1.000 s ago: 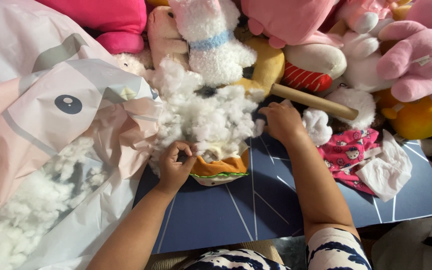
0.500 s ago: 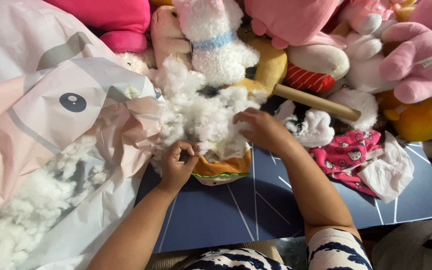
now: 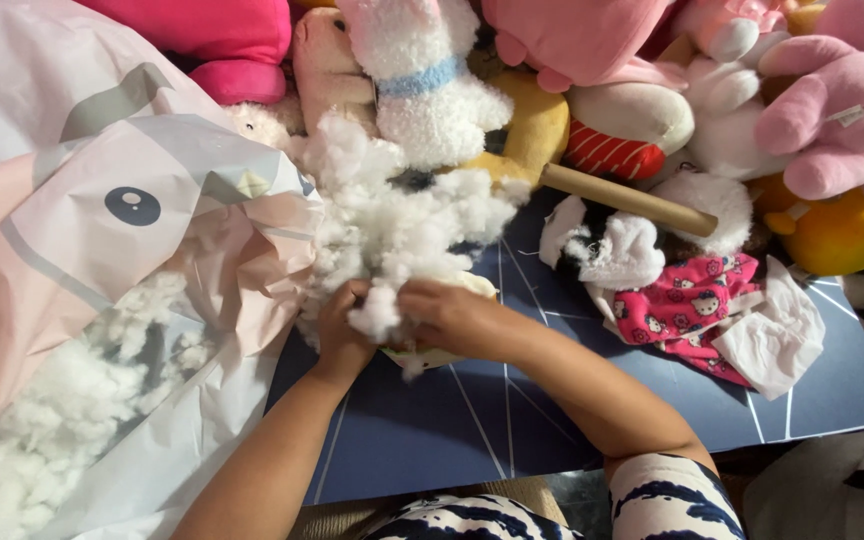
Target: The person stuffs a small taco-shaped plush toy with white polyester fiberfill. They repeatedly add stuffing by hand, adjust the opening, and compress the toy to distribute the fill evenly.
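My left hand (image 3: 340, 328) grips the edge of a small cream and orange plush skin (image 3: 430, 354) that lies on a dark blue board (image 3: 472, 430). My right hand (image 3: 444, 312) is closed on a tuft of white stuffing (image 3: 377, 312) and presses it against the plush skin, right next to the left hand. A big heap of the same white stuffing (image 3: 392, 215) lies just beyond both hands. Most of the plush skin is hidden under my hands and the fluff.
A large pink and grey plastic bag (image 3: 102, 260) with more stuffing lies at the left. Plush toys crowd the back: a white fluffy one (image 3: 422, 70), pink ones (image 3: 832, 100), a yellow one (image 3: 832, 235). A cardboard tube (image 3: 632, 200) and pink patterned cloth (image 3: 687, 305) lie right.
My right hand has come back from the right of the stuffing heap to the plush skin, now holding a tuft of stuffing beside my left hand. The left hand has barely moved.
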